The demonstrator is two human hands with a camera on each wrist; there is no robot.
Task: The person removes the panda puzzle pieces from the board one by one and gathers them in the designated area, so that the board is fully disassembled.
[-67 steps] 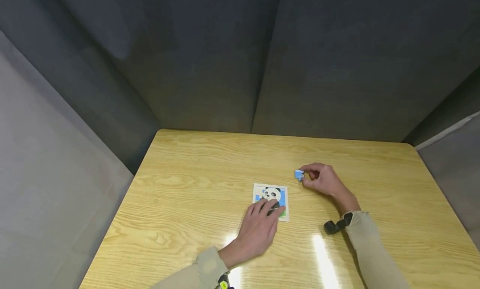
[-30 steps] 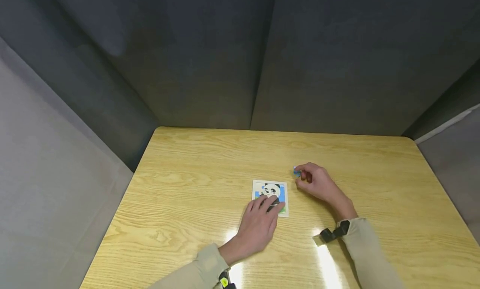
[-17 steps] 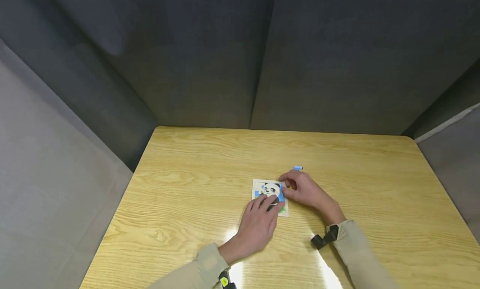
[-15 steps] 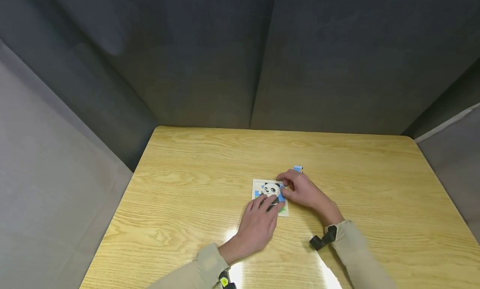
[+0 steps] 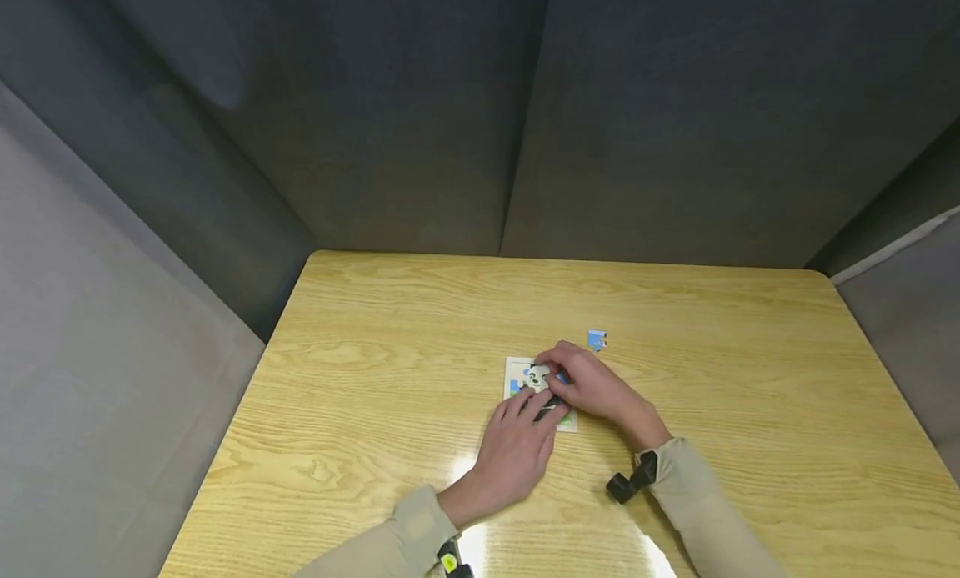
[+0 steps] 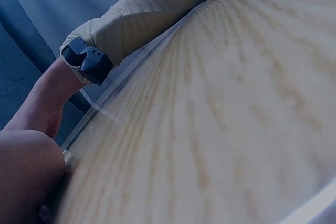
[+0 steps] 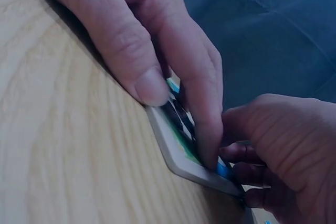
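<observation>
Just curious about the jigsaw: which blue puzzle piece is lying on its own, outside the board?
The small blue piece on the bare table, beyond the right hand; the others sit in the panda board.

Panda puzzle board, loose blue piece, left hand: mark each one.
panda puzzle board point(image 5: 514, 376), head view, on its bare left edge.
loose blue piece point(image 5: 597, 339), head view, on the middle of its face.
left hand point(image 5: 513, 461), head view, on the back of the hand.
</observation>
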